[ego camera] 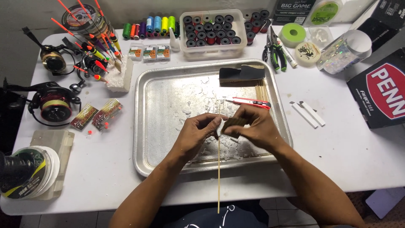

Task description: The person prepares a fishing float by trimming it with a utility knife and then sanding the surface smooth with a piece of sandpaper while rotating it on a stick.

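Forearms come in from bottom edge, both angled up and inward, meeting over near half of metal tray [168, 90].

L hand [196, 133]: palm down, wrist a bit bent, fingers curled in narrow, tips pinching thin wooden stick [218, 177] where a small white piece sits on it.

R hand [253, 126]: knuckles up, fingers folded around small dark brownish block [234, 122], pressed vs. the stick just beside L fingertips. Hands touching or nearly so; can't tell exactly.

Stick runs near vertical in view, upper end over tray middle, lower end past tray's near rim, out over table edge toward person's lap.

Tray floor: scattered white shavings. Also in tray, far side: red-handled utility knife [249, 101], bundle of thin wooden sticks [261, 89], dark folded sheet [242, 74] w/ tan underside.

Around tray on white table [346, 147]:
- clear box of thread spools [213, 29] behind tray
- row of coloured spools [149, 26] beside it
- green-handled pliers [275, 52] to R
- two white strips [308, 113] R of tray
- fishing reels [52, 103] and orange-tipped floats [99, 50] far L
- spools of line [27, 171] near L corner
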